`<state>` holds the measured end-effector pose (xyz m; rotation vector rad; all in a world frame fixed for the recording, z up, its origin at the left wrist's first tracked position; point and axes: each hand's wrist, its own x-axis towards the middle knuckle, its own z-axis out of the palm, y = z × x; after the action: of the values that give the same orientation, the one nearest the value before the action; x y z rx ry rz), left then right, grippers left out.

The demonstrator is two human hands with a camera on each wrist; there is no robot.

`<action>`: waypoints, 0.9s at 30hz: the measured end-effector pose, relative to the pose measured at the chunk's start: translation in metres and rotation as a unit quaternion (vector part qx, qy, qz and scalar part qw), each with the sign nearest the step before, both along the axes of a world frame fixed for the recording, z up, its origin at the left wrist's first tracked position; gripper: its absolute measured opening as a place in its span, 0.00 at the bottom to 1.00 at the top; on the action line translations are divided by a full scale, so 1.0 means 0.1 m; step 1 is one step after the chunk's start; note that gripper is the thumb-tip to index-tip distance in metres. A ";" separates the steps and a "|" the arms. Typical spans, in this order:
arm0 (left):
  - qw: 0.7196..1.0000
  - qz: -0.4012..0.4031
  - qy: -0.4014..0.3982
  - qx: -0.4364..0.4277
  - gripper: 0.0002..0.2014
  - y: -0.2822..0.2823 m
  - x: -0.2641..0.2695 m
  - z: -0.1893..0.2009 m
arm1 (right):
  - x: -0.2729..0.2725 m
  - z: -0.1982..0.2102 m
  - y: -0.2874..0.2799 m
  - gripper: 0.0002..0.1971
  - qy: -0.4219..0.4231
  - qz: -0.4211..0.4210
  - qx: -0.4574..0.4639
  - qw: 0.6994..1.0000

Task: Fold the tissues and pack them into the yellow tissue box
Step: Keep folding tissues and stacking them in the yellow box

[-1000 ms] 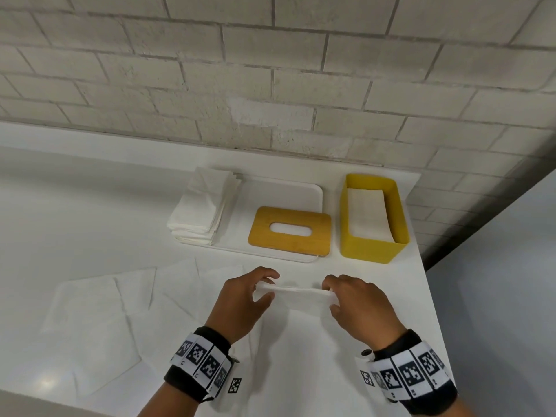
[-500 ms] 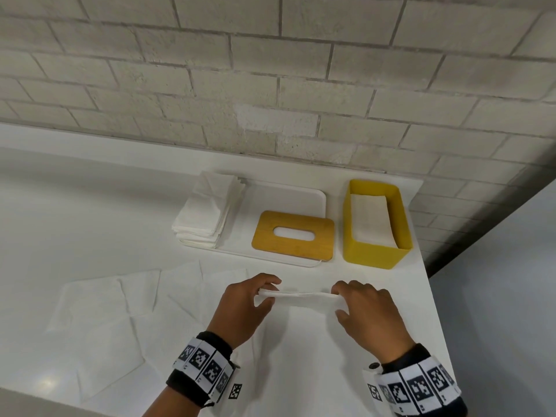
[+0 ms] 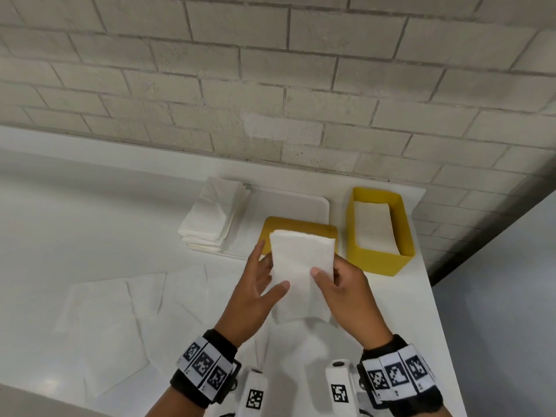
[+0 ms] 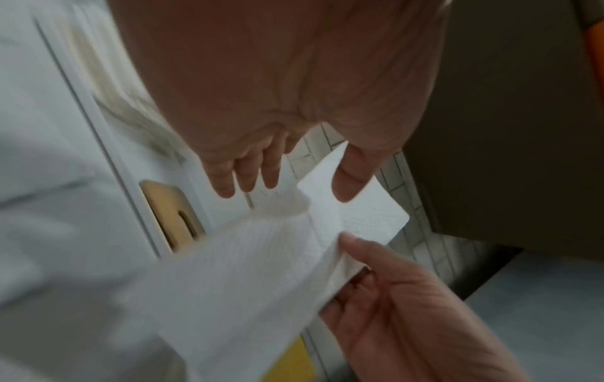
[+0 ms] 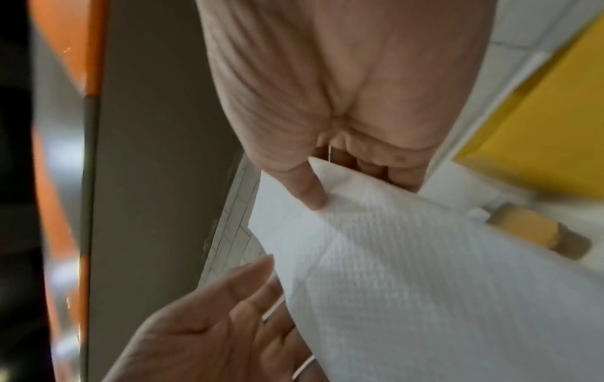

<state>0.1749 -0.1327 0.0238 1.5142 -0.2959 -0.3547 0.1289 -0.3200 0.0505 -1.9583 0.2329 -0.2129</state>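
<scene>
Leftmost, a stack of white paper tissues (image 3: 210, 219) sits on a white tray (image 3: 288, 206). Both hands, left hand (image 3: 255, 293) and right hand (image 3: 346, 293), pinch a folded white tissue (image 3: 298, 266) raised above the table. Farther right stands the open yellow tissue box (image 3: 379, 260), holding folded tissues.

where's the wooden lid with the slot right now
In the head view the wooden lid lies on the white tray, just left of the yellow tissue box, mostly hidden behind the folded tissue that both hands hold up.
</scene>
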 end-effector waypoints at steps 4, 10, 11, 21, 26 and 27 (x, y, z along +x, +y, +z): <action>0.996 0.025 -0.061 0.061 0.33 -0.17 -0.06 0.10 | -0.01 -0.03 0.08 0.12 -0.037 -0.059 0.069 0.995; 0.988 0.088 -0.086 0.097 0.18 -0.35 -0.13 -0.02 | -0.09 -0.04 0.16 0.11 -0.088 -0.087 0.096 0.988; 0.987 0.092 -0.082 0.106 0.18 -0.36 -0.13 -0.06 | -0.10 -0.07 0.17 0.11 -0.089 -0.086 0.089 0.988; 0.983 0.072 -0.043 0.165 0.17 -0.35 -0.13 -0.33 | -0.18 -0.55 0.12 0.15 0.002 -0.093 0.070 0.993; 0.990 0.074 0.042 0.109 0.12 -0.34 -0.12 -0.22 | -0.24 -0.60 0.01 0.13 0.025 -0.067 0.075 0.995; 0.991 0.076 0.092 0.060 0.11 -0.33 -0.11 -0.20 | -0.27 -0.60 -0.04 0.12 0.029 -0.054 0.084 0.995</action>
<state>0.1637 -0.1658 0.0040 1.5987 -0.0132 -0.3945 0.1021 -0.3237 -0.0094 -1.7887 0.3837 -0.2002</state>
